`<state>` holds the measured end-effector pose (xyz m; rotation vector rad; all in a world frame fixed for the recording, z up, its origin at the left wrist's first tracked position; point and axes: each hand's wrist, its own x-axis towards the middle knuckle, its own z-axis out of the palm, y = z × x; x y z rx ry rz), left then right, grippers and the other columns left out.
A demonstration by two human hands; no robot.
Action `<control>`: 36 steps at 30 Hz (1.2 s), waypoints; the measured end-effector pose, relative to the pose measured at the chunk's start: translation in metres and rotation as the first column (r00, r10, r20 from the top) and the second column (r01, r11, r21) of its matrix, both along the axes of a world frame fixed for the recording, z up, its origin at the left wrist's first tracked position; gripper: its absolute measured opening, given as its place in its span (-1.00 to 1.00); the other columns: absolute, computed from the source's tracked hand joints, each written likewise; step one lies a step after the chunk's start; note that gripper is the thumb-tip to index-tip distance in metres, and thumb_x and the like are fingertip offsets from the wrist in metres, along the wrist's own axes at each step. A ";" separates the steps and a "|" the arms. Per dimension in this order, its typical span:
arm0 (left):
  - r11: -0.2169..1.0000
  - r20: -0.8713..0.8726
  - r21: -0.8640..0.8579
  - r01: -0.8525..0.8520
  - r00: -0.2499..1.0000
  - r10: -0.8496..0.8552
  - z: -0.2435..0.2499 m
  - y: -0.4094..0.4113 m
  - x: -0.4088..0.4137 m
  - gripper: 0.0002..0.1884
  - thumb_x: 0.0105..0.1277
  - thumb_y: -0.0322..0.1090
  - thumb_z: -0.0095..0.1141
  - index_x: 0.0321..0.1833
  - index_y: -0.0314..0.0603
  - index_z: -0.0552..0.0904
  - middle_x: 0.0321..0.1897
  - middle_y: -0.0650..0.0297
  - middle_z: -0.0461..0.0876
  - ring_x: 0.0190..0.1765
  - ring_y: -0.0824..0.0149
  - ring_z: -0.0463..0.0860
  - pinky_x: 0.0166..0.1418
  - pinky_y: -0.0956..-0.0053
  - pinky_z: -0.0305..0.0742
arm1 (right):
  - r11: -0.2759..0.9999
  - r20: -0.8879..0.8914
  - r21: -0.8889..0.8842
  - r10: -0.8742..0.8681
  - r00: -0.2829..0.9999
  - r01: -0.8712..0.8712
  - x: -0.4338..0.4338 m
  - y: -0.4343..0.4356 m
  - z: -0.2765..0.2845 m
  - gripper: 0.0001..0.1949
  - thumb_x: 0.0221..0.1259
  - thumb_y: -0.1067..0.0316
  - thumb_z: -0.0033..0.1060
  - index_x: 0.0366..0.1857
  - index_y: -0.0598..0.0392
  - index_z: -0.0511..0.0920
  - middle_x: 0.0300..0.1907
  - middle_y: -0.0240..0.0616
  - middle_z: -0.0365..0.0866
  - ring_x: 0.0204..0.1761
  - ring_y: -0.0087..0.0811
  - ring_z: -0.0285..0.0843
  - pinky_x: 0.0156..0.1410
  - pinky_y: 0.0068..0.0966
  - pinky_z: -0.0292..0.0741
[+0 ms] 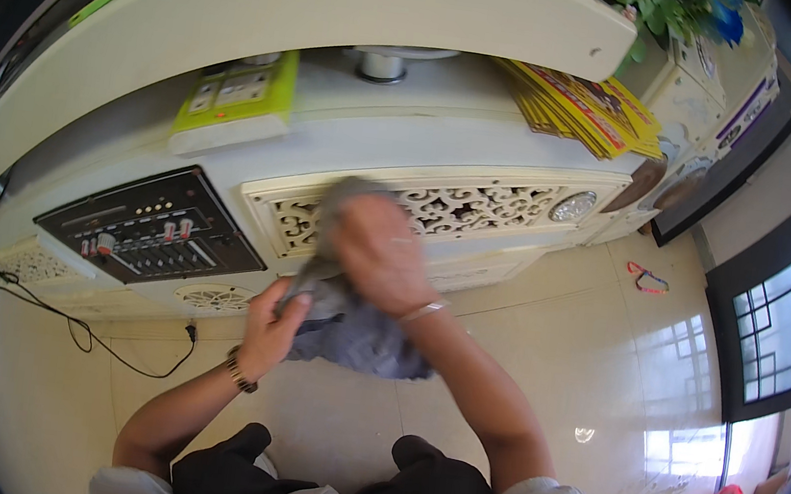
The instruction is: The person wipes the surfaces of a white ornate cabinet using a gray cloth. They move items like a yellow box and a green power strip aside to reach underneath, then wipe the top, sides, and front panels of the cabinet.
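A grey cloth [373,337] hangs between my two hands in front of a cream cabinet. Blurred, my right hand [384,249] grips its upper part and presses it against the left half of a carved openwork panel [474,208]. My left hand [274,328] pinches the cloth's left edge between thumb and fingers, lower down. To the left, a black audio control panel [154,225] with knobs and sliders is set into the cabinet front. Below it is a round cream grille [215,297].
Above the panel, a curved cream shelf [396,3] overhangs a green-and-white box [236,98] and a fanned stack of yellow printed booklets [582,111]. A black cable with a plug [190,331] lies on the tiled floor at left. A colourful strap [647,278] lies at right.
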<state>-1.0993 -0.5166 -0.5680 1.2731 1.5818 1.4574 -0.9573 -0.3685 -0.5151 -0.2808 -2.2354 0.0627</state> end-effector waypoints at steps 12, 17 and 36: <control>0.985 -0.216 0.130 0.116 0.973 -0.086 0.044 0.034 0.049 -0.79 0.35 -0.32 0.11 -0.11 -0.36 0.57 -0.51 0.31 0.55 -0.44 0.55 0.44 -0.35 0.57 0.40 | 0.930 -0.110 0.248 -0.250 0.962 0.270 0.049 0.048 0.042 -0.73 -0.04 0.31 0.16 -0.21 0.11 0.60 0.06 -0.27 0.47 0.06 -0.32 0.47 0.19 -0.40 0.40; 0.913 -0.270 0.184 0.364 0.912 -0.309 0.048 0.101 0.126 -0.76 0.37 -0.24 0.11 -0.07 -0.26 0.60 -0.50 0.20 0.59 -0.49 0.44 0.48 -0.36 0.50 0.43 | 0.870 -0.243 0.107 -0.446 0.861 0.481 0.155 0.102 0.012 -0.55 0.02 0.24 0.25 0.04 0.14 0.53 0.20 0.08 0.37 0.22 0.14 0.33 0.31 -0.10 0.32; 0.985 -0.414 0.169 -0.012 0.907 0.082 0.049 0.026 0.036 -0.79 0.33 -0.40 0.06 -0.06 -0.38 0.56 -0.35 0.21 0.62 -0.29 0.47 0.53 -0.18 0.52 0.46 | 0.997 -0.313 0.076 0.026 0.949 -0.002 0.003 0.035 0.050 -0.62 -0.02 0.36 0.07 -0.06 0.27 0.53 0.20 0.01 0.41 0.27 -0.03 0.35 0.38 -0.14 0.30</control>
